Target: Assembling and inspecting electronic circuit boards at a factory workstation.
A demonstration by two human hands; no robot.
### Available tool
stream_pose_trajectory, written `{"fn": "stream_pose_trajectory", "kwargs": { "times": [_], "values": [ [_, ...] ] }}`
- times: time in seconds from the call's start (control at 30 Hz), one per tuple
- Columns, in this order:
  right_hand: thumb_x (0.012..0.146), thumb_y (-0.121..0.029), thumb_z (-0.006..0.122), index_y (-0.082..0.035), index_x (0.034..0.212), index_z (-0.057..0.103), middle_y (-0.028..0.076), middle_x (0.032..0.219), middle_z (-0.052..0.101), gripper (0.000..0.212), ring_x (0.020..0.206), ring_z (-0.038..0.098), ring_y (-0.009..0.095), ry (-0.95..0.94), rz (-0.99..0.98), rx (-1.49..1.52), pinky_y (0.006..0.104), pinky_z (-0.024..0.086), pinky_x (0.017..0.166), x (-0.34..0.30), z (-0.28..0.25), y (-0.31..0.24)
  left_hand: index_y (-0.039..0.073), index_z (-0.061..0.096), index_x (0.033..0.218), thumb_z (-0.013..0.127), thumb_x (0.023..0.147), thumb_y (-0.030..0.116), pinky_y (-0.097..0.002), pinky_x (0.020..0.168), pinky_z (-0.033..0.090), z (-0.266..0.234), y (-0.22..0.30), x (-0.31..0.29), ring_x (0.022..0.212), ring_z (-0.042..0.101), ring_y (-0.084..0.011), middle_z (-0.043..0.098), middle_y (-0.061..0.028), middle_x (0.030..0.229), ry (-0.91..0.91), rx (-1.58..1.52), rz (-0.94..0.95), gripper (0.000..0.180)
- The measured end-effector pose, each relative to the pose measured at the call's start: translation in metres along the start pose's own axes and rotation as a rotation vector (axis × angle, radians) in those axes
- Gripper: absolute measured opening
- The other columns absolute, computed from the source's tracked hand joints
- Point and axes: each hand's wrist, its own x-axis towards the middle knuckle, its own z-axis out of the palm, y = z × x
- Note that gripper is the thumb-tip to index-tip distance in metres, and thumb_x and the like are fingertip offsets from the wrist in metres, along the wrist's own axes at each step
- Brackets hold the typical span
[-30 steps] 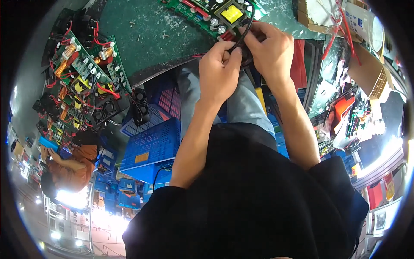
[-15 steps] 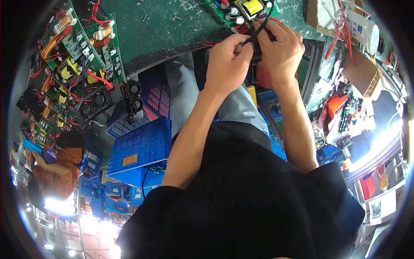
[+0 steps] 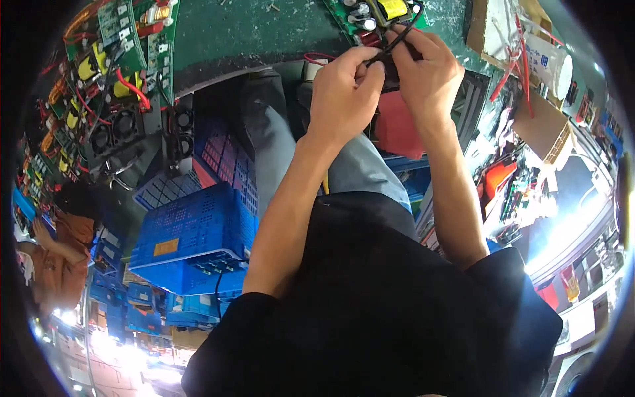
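Observation:
At the bench's front edge, both hands are closed on a black cable (image 3: 405, 33), fingertips close together. My left hand (image 3: 345, 92) pinches its lower end between thumb and forefinger. My right hand (image 3: 431, 74) grips it a little further up, where it curves over a green circuit board (image 3: 338, 18). That board carries a yellow-wrapped transformer (image 3: 393, 8) and white-topped cylindrical parts. The cable's end is hidden among the fingers. A thin red wire (image 3: 319, 57) loops out beside my left hand.
More boards (image 3: 126, 40) with coils and small black fans (image 3: 124, 126) crowd the left. Blue crates (image 3: 192, 231) stand below the bench, left of my legs. Cardboard (image 3: 539, 129) and red wires (image 3: 524, 66) lie at right. Another person (image 3: 63, 248) is at far left.
The whole view has shifted slightly, with the boards and crates at left now further left. Both hands keep hold of the black cable, with little change in their grip.

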Motion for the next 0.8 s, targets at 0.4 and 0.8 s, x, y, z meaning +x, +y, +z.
{"fn": "stream_pose_trajectory", "kwargs": {
  "times": [0.4, 0.8],
  "values": [
    [0.081, -0.021, 0.073, -0.007, 0.088, 0.075, 0.009, 0.077, 0.068, 0.015, 0.066, 0.067, 0.024, 0.075, 0.192, 0.016, 0.0331, 0.052, 0.063, 0.0, 0.002, -0.01, 0.001, 0.066, 0.107, 0.067, 0.089, 0.015, -0.0282, 0.051, 0.038, 0.013, -0.004, -0.016, 0.054, 0.043, -0.009, 0.047, -0.0018, 0.06, 0.175, 0.071, 0.054, 0.023],
    [0.08, -0.013, 0.075, -0.002, 0.087, 0.074, 0.009, 0.077, 0.068, 0.012, 0.065, 0.067, 0.023, 0.037, 0.095, -0.064, 0.0311, 0.051, 0.061, 0.008, -0.008, -0.014, 0.003, 0.063, 0.109, 0.065, 0.089, 0.013, -0.0299, 0.05, 0.036, 0.006, -0.02, -0.021, 0.052, 0.041, -0.0111, 0.042, -0.0022, 0.058, 0.204, 0.006, 0.035, 0.022]
  ]
}}
